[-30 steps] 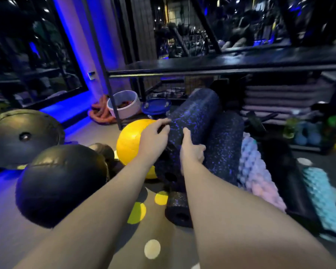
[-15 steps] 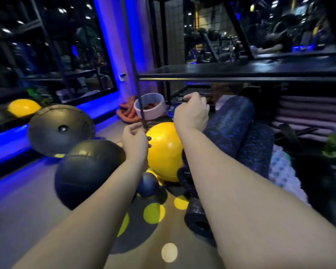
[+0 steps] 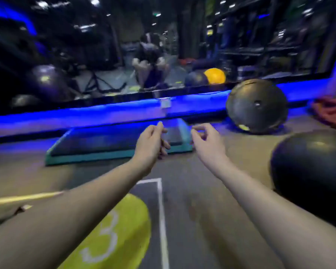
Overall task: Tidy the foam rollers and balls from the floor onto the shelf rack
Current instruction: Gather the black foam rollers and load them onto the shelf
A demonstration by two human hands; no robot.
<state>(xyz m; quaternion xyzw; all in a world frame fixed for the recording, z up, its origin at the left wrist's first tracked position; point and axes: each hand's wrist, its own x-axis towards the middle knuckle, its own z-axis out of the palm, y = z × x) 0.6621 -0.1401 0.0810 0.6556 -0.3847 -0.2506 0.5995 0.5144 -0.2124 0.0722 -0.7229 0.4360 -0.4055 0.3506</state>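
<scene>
The view turns off the rollers and rack, now unseen. Left hand (image 3: pixel 151 144) and right hand (image 3: pixel 208 146) float empty, each grip loosely curled. A far ball (image 3: pixel 256 105) lies at two o'clock and a near ball (image 3: pixel 308 171) at three.

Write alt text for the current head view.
The left hand and right hand, both empty with loosely curled fingers, are held out over a gym floor before a teal-edged mat. A near black ball lies at the right and a far black ball by the blue-lit mirror; a yellow circle marked 3 shows below the arms.
</scene>
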